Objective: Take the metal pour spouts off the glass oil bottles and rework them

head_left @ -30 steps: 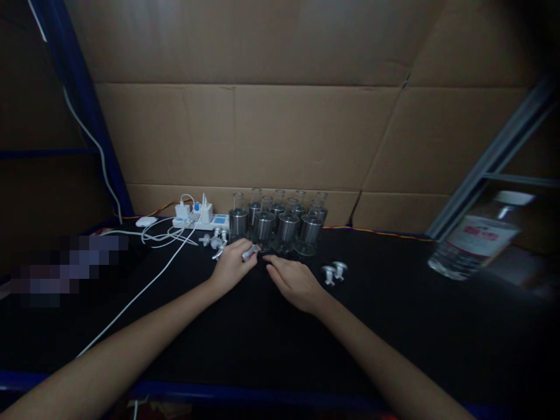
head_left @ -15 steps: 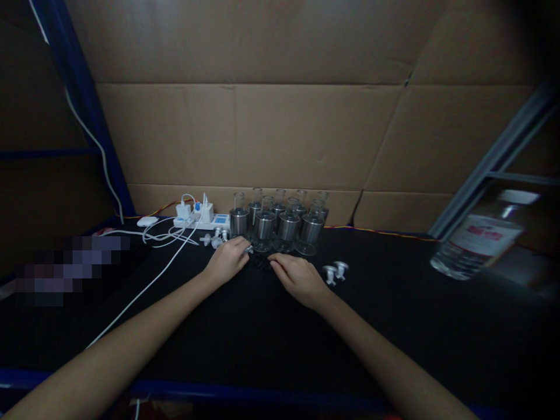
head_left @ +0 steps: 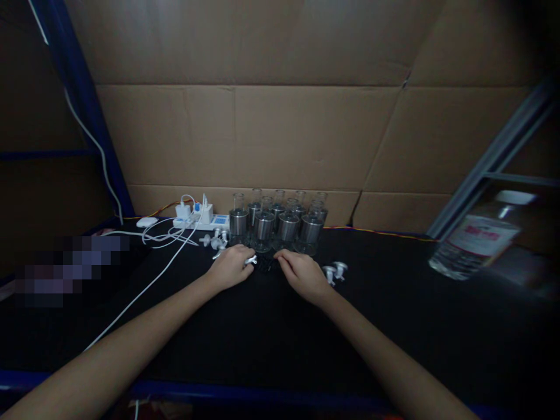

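The black tabletop (head_left: 271,338) lies open and bare on the near side of both hands, out to its blue near edge (head_left: 245,392). On the far side, room is tight: a cluster of metal-and-glass cylinders (head_left: 276,224) stands just beyond the fingertips, against the cardboard wall (head_left: 262,134). To the right, two small white fittings (head_left: 335,270) sit just beside the right hand (head_left: 303,274), and further right a plastic bottle (head_left: 476,238) lies on its side, well apart. To the left, more white fittings (head_left: 215,239), a power strip (head_left: 202,220) and a white cable (head_left: 144,287) crowd the far corner.

The left hand (head_left: 231,267) is curled closed, pinching a small silvery piece (head_left: 251,260) at its fingertips. The right hand has its fingers bent downward onto the surface at some small dark parts (head_left: 265,266) between the hands; whether it grips one cannot be told.

The scene is dim, with a blue upright post (head_left: 83,105) at far left and a grey metal rail (head_left: 494,157) at right.
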`<state>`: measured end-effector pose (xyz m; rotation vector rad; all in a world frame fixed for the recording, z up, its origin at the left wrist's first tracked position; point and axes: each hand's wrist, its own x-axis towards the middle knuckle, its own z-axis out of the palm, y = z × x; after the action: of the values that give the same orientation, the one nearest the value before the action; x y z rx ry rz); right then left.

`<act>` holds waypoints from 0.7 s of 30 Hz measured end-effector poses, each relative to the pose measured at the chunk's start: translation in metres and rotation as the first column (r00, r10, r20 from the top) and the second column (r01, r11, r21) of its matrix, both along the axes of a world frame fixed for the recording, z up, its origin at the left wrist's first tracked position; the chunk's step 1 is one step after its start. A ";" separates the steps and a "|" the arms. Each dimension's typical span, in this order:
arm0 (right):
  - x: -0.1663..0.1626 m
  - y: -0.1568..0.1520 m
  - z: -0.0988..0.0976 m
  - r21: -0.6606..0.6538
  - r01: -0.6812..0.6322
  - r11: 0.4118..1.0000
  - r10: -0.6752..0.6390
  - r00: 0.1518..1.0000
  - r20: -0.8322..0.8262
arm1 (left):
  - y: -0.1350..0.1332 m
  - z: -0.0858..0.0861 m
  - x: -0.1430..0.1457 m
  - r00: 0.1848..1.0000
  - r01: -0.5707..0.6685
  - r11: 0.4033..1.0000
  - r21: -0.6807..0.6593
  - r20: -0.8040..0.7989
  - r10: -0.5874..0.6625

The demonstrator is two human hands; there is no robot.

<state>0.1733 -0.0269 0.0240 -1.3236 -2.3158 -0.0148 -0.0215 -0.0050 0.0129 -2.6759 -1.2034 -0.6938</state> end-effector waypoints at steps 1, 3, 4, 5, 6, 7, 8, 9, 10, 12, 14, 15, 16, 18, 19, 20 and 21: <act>0.000 0.000 0.000 0.004 -0.002 1.000 0.002 1.000 -0.007 | 0.000 0.000 0.000 1.000 0.010 1.000 0.003 0.010 -0.010; 0.000 0.000 -0.001 0.011 -0.002 1.000 0.002 1.000 -0.025 | -0.001 0.001 0.000 0.998 0.037 0.999 0.012 0.043 -0.038; 0.000 0.000 0.000 0.014 -0.006 1.000 0.007 0.999 -0.035 | -0.002 0.002 0.000 0.997 0.052 0.998 0.017 0.061 -0.053; -0.001 -0.001 0.000 0.018 -0.016 1.000 0.016 0.999 -0.045 | -0.003 0.002 0.000 0.995 0.065 0.998 0.023 0.077 -0.066; -0.002 -0.003 0.001 0.022 -0.030 0.999 0.031 0.998 -0.055 | -0.004 0.003 0.001 0.993 0.075 0.997 0.029 0.092 -0.078; -0.003 -0.005 0.002 0.028 -0.051 0.998 0.053 0.996 -0.066 | -0.006 0.004 0.001 0.990 0.086 0.996 0.032 0.106 -0.089; -0.005 -0.007 0.004 0.035 -0.076 0.997 0.078 0.994 -0.075 | -0.007 0.004 0.002 0.988 0.095 0.995 0.032 0.117 -0.098; -0.006 -0.009 0.005 0.044 -0.099 0.994 0.103 0.991 -0.084 | -0.009 0.004 0.003 0.986 0.103 0.994 0.029 0.127 -0.106; -0.008 -0.011 0.006 0.054 -0.119 0.991 0.124 0.988 -0.089 | -0.011 0.004 0.004 0.985 0.109 0.994 0.026 0.134 -0.112; -0.011 -0.015 0.008 0.071 -0.139 0.988 0.145 0.986 -0.087 | -0.013 0.003 0.007 0.983 0.116 0.993 0.034 0.138 -0.120; -0.013 -0.017 0.008 0.079 -0.139 0.987 0.144 0.987 -0.064 | -0.014 0.002 0.009 0.984 0.120 0.990 0.069 0.124 -0.128; -0.013 -0.017 0.008 0.079 -0.136 0.988 0.140 0.989 -0.046 | -0.015 0.002 0.010 0.985 0.126 0.988 0.091 0.110 -0.136; -0.014 -0.017 0.008 0.078 -0.131 0.988 0.134 0.991 -0.025 | -0.015 0.001 0.011 0.985 0.132 0.985 0.109 0.093 -0.142; -0.014 -0.017 0.008 0.075 -0.123 0.990 0.121 0.992 0.023 | -0.015 0.002 0.012 0.988 0.137 0.982 0.129 0.051 -0.145; -0.014 -0.017 0.007 0.074 -0.120 0.990 0.117 0.992 0.045 | -0.015 0.002 0.012 0.989 0.137 0.982 0.132 0.028 -0.142; -0.013 -0.017 0.007 0.072 -0.122 0.990 0.117 0.991 0.063 | -0.015 0.003 0.013 0.990 0.138 0.981 0.136 0.004 -0.140; -0.013 -0.017 0.007 0.069 -0.127 0.990 0.122 0.990 0.076 | -0.014 0.004 0.013 0.990 0.142 0.980 0.141 -0.022 -0.140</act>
<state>0.1598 -0.0436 0.0309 -1.1583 -2.4294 -0.1080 -0.0086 -0.0193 0.0167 -2.6602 -0.9294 -0.7520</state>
